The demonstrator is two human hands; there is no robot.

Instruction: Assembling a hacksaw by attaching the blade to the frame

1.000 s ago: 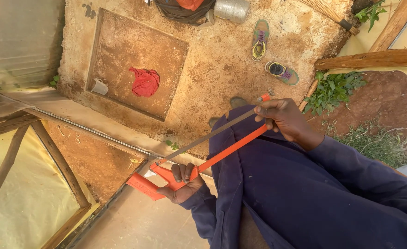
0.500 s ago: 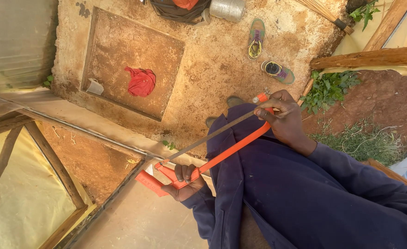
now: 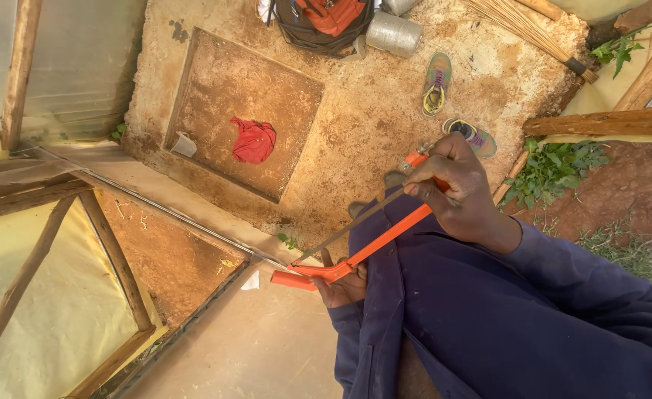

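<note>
Right hand (image 3: 455, 192) clenched round orange hacksaw (image 3: 370, 247) far end — left hand (image 3: 341, 284) grips its handle, blade near metal strip (image 3: 185, 218)

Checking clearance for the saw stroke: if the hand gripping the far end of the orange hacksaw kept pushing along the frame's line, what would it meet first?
The right hand would probably meet the left hand at the hacksaw's lower end, by the thin metal strip; depth is unclear.
</note>
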